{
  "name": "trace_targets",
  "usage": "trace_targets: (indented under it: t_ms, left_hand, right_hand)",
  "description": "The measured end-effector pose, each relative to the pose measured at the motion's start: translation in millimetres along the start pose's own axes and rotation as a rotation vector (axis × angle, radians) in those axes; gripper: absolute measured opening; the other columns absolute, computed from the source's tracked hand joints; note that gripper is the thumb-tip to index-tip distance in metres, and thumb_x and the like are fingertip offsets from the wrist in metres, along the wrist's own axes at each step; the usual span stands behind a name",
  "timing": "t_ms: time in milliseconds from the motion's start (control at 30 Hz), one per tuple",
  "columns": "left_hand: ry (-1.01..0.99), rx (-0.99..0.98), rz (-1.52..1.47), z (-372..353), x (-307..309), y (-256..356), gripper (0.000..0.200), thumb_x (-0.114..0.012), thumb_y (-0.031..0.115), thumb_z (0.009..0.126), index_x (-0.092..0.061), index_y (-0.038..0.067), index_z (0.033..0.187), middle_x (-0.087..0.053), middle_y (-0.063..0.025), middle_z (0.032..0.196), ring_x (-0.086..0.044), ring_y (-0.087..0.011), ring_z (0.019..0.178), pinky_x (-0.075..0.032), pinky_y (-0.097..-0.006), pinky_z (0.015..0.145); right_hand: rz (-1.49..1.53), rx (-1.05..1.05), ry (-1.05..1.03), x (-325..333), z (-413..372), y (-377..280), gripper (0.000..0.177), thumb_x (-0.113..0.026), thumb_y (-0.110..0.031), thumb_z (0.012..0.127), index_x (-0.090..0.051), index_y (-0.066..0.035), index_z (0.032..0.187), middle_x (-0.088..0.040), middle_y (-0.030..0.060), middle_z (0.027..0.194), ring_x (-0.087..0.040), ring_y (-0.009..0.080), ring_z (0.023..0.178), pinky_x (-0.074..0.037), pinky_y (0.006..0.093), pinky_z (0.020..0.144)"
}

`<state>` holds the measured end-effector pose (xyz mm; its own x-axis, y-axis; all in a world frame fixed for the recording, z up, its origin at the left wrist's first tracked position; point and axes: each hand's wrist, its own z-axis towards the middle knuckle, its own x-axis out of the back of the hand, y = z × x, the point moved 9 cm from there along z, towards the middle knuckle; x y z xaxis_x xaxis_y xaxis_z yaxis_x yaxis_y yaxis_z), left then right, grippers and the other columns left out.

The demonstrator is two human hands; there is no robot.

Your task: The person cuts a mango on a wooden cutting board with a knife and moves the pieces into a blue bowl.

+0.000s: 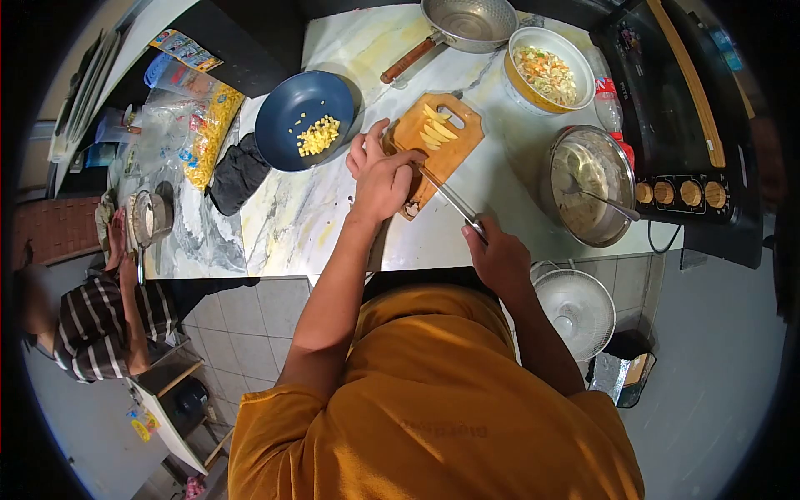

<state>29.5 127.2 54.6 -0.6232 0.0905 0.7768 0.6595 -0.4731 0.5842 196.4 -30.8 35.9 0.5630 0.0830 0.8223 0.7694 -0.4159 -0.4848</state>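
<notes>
— What did the knife [450,198] look like?
— It was slim, with a narrow, bright steel blade. The right hand [500,257] was closed tight round the handle and hid it. The blade lay across the near part of a wooden cutting board [457,154] on the marble counter [283,221].
— And the left hand [382,177]?
— It was down on the board with its fingers curled, right at the blade's tip. I couldn't tell whether it gripped a piece underneath, because the hand hid that. Pale yellow slices [437,129] lay fanned at the board's far end.
— What stood around it?
— A dark blue plate [283,104] sat just left of the board and held a small heap of yellow cubes [319,135]. Beyond the board to the right, a yellow-walled bowl [523,96] held a chopped mix of white, orange and green. Nearer, on the right, a steel pot [617,162] held something pale and creamy, with a spoon [600,200] standing in it. A frying pan [467,21] sat at the far edge.
— Which way did the knife point?
— Its long axis ran on a diagonal. The handle was near and to the right, and the tip pointed away and to the left, under the left hand.
</notes>
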Motion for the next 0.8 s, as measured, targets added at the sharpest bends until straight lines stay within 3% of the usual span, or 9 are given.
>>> trace_targets:
  t_ms: [167, 233, 433, 800]
  left_hand:
    - [0.190, 0.034, -0.174, -0.8, 10.8, -10.9, 0.029, -0.054, 0.014, 0.078, -0.074, 0.019, 0.099, -0.042, -0.0156, 0.136, -0.029, -0.0384, 0.129, -0.017, -0.0480, 0.111]
    - [0.241, 0.110, -0.162, -3.2, 12.8, -18.9, 0.024, -0.061, 0.014, 0.078, -0.072, 0.016, 0.099, -0.046, -0.0135, 0.128, -0.033, -0.0352, 0.126, -0.021, -0.0465, 0.108]
    - [0.120, 0.086, -0.002, -3.7, -0.9, -9.2, 0.022, -0.078, 0.026, 0.073, -0.074, 0.012, 0.089, -0.050, -0.0102, 0.123, -0.035, -0.0330, 0.123, -0.025, -0.0462, 0.102]
    - [0.140, 0.095, 0.051, -3.0, -15.5, -6.3, 0.016, -0.080, 0.023, 0.070, -0.076, 0.013, 0.082, -0.053, -0.0044, 0.120, -0.037, -0.0322, 0.120, -0.027, -0.0473, 0.101]
  right_hand:
    - [0.094, -0.041, -0.021, -1.0, 0.5, 7.2, 0.037, -0.053, -0.048, 0.097, -0.060, -0.011, 0.096, -0.069, 0.0147, 0.077, -0.067, 0.0413, 0.077, -0.052, 0.0520, 0.071]
    - [0.090, -0.067, -0.038, -1.3, 1.1, 11.1, 0.038, -0.052, -0.048, 0.098, -0.060, -0.011, 0.097, -0.069, 0.0154, 0.078, -0.067, 0.0416, 0.078, -0.051, 0.0521, 0.071]
    - [0.134, -0.122, -0.073, -4.7, 3.8, 19.6, 0.042, -0.050, -0.049, 0.098, -0.061, -0.009, 0.097, -0.069, 0.0174, 0.081, -0.066, 0.0429, 0.081, -0.051, 0.0519, 0.073]
    - [0.171, -0.132, -0.076, -5.2, 7.3, 20.2, 0.040, -0.052, -0.048, 0.098, -0.061, -0.009, 0.096, -0.069, 0.0170, 0.080, -0.066, 0.0423, 0.081, -0.051, 0.0511, 0.073]
